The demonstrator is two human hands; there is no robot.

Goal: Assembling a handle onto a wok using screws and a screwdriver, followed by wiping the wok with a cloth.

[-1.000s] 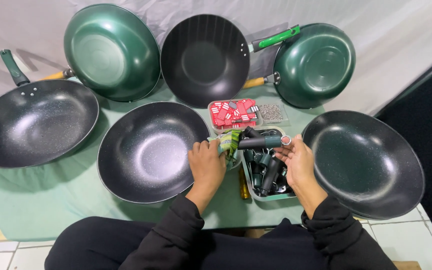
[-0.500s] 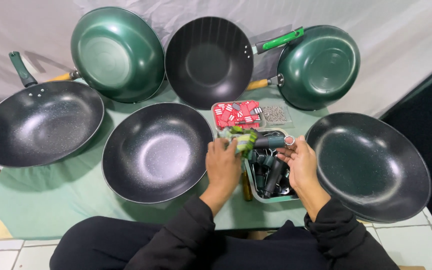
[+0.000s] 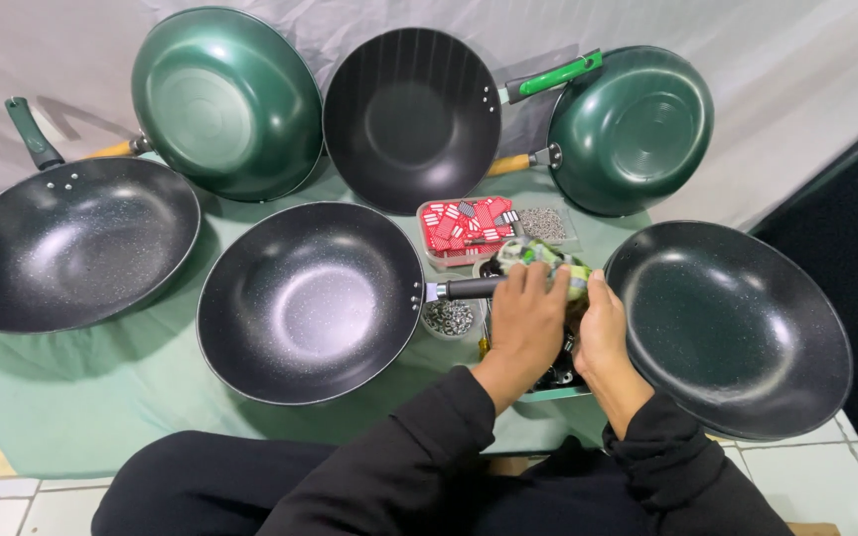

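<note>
Both hands shifted right over the tray (image 3: pixel 548 393) | left hand (image 3: pixel 528 316) closed on black handle (image 3: pixel 471 288) beside middle pan (image 3: pixel 310 303) | right hand (image 3: pixel 600 333) grip: cannot tell, at green tool (image 3: pixel 548 260)

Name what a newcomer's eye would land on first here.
Six woks ringing the green cloth: two glossy green woks and a black wok propped at the back, speckled black woks lying in front. At the centre, the left hand and right hand meet over a tray of handles, beside a tray of red pieces.
</note>
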